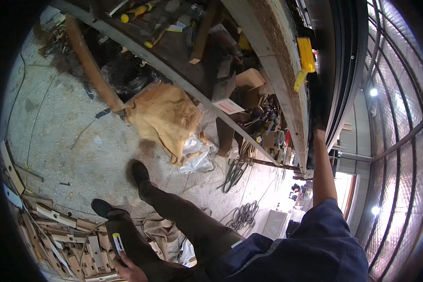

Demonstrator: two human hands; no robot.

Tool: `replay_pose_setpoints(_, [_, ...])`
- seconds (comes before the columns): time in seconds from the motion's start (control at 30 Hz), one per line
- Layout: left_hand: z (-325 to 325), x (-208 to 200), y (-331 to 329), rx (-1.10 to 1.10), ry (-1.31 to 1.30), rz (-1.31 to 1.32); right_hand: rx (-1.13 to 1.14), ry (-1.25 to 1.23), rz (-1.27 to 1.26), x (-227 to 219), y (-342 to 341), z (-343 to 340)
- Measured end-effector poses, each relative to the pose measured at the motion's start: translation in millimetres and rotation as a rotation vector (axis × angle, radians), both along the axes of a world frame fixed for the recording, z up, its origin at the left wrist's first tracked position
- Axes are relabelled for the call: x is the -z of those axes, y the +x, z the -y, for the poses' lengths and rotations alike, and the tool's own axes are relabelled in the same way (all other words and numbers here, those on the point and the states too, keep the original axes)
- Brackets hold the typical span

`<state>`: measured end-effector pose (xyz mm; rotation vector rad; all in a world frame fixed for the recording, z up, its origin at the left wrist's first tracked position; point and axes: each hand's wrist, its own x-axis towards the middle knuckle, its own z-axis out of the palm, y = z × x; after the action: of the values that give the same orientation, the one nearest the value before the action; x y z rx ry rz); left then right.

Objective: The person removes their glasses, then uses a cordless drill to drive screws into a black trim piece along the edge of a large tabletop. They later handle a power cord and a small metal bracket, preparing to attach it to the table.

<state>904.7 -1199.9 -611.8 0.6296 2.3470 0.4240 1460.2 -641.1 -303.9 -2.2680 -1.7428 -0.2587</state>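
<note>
The view is strongly tilted, with the ceiling on the right and my feet on the left. My left forearm point(323, 171) reaches up beside the bench edge. Its wrist runs into a dark gap beside a long black panel point(350, 61), so the fingers are hidden in shadow. A yellow block-like tool point(306, 55) sits on the bench edge just past that wrist. Low by my right thigh, my right hand point(130, 271) is closed on a slim white-and-yellow tool point(118, 243). The exact kind of that tool is too small to make out.
Under the bench frame point(174, 77) lie cardboard boxes point(228, 94), hand tools and a wooden bar point(204, 35). Tan cloth point(167, 117) and clear plastic point(192, 155) lie on the concrete floor. Cut wood pieces point(68, 230) pile up by my feet, and coiled cable point(243, 216) lies behind.
</note>
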Motion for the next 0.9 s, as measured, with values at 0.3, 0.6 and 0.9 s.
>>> replay_pose_setpoints(0.3, [-17, -6, 18, -0.222, 0.039, 0.203, 0.027, -0.082, 0.246, 6, 29, -51])
replay_pose_setpoints(0.6, [-16, -8, 24, -0.165, 0.123, 0.139, -0.040, -0.164, 0.431, -1, 1, -28])
replay_pose_setpoints(0.9, [-17, -11, 26, -0.183, 0.191, 0.124, -0.128, -0.184, -0.356, 1, -243, 165])
